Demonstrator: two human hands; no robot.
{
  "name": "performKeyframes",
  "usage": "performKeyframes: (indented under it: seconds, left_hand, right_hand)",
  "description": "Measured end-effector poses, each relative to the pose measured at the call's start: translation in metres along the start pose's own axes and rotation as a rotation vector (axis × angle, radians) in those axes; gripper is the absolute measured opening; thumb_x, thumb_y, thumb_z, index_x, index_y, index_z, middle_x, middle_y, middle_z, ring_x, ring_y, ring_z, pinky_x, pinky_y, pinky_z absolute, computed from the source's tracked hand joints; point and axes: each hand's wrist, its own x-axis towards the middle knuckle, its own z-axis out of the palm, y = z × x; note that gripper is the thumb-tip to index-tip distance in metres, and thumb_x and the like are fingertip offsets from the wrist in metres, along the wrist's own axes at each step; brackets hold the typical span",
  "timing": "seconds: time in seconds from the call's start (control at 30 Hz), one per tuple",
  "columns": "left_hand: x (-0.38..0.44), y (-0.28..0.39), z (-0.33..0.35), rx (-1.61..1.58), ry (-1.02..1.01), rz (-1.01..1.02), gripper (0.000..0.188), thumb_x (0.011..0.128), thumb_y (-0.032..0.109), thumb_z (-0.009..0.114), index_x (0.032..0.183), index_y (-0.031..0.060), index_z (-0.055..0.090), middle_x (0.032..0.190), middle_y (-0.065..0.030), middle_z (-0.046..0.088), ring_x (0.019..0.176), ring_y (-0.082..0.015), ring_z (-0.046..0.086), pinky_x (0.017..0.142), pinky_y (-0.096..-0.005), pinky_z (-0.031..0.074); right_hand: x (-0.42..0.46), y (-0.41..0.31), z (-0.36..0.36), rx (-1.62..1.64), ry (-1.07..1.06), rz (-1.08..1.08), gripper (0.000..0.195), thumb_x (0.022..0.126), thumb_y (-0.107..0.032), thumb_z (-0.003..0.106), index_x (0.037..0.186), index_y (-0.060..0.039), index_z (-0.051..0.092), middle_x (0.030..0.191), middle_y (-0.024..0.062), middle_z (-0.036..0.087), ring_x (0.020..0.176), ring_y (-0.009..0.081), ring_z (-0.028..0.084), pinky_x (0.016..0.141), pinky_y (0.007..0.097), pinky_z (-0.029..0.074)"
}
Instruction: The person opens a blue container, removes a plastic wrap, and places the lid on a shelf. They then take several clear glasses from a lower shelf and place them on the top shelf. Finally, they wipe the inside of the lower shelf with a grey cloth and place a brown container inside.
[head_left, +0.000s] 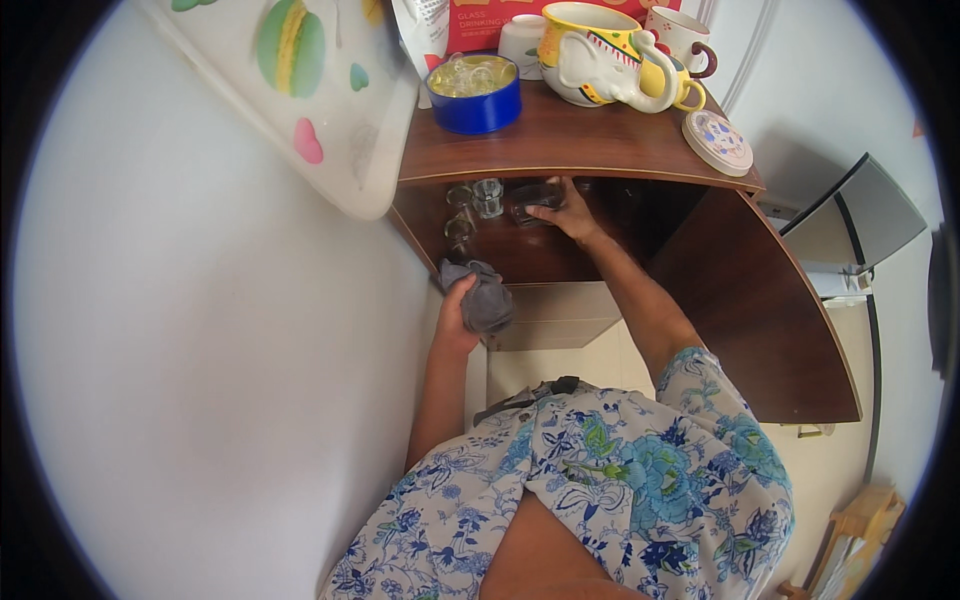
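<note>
My right hand (568, 214) reaches into an open wooden cabinet (540, 259) and grips a clear drinking glass (529, 214), which looks tilted on its side. Some of its fingers are hidden behind the glass and in shadow. To the left of it, a small clear glass (488, 198) stands on the shelf beside other glassware (459, 227) along the left wall. Bunched in my left hand (456, 319) is a grey cloth (486, 298), held just outside the cabinet's front left corner.
On the cabinet top are a blue round tin (476, 111), an elephant-shaped mug (592, 64), other cups and a round lid (718, 142). The cabinet door (757, 322) swings out at right. A white wall (225, 337) and a patterned plastic cover (300, 90) border the left side.
</note>
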Motion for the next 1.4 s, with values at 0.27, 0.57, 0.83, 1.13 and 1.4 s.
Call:
performKeyframes:
  seconds: [0.27,0.57,0.83,1.13,1.4]
  left_hand:
    - [0.001,-0.002,0.0,-0.035,-0.015,0.002,0.032,0.088,0.029,0.052,0.108,0.0044,0.055,0.103,-0.0146,0.063,0.092,-0.0314,0.062,0.084,-0.0433,0.05]
    - [0.006,-0.004,-0.005,-0.03,-0.014,-0.001,0.031,0.088,0.028,0.051,0.108,0.0042,0.055,0.102,-0.0145,0.063,0.092,-0.0308,0.062,0.083,-0.0427,0.051]
    - [0.009,-0.005,-0.008,-0.05,-0.004,0.01,0.031,0.089,0.028,0.05,0.108,0.0039,0.055,0.103,-0.015,0.063,0.092,-0.031,0.062,0.082,-0.0425,0.051]
    - [0.01,-0.007,-0.01,-0.07,-0.039,0.005,0.032,0.089,0.029,0.05,0.108,0.0038,0.055,0.102,-0.0159,0.063,0.092,-0.0319,0.062,0.083,-0.0434,0.051]
    - [0.014,-0.001,0.003,-0.066,-0.093,-0.023,0.035,0.089,0.028,0.048,0.111,0.001,0.055,0.103,-0.0161,0.064,0.091,-0.0316,0.063,0.084,-0.0434,0.051]
  right_hand:
    - [-0.005,0.031,0.005,-0.151,0.097,0.032,0.07,0.062,-0.033,0.086,0.108,-0.0037,0.043,0.099,0.0133,0.059,0.094,0.0254,0.058,0.087,0.0332,0.045]
    - [-0.011,-0.018,-0.009,-0.874,-0.114,-0.059,0.087,0.061,-0.038,0.083,0.13,-0.0096,0.038,0.109,0.0181,0.061,0.111,0.0348,0.054,0.093,0.04,0.044]
    - [0.013,-0.06,0.013,-1.066,-0.372,0.171,0.094,0.063,-0.039,0.08,0.137,-0.0067,0.033,0.117,0.0204,0.058,0.11,0.0351,0.055,0.095,0.0397,0.042]
    - [-0.053,-0.068,0.004,-0.136,-0.138,-0.142,0.078,0.061,-0.015,0.08,0.127,-0.0049,0.039,0.111,0.0081,0.055,0.108,0.0174,0.053,0.09,0.0327,0.045]
    - [-0.092,-0.176,0.006,0.161,-0.177,-0.362,0.087,0.059,-0.018,0.082,0.13,-0.0015,0.034,0.117,0.0109,0.052,0.11,0.0191,0.051,0.097,0.0333,0.04]
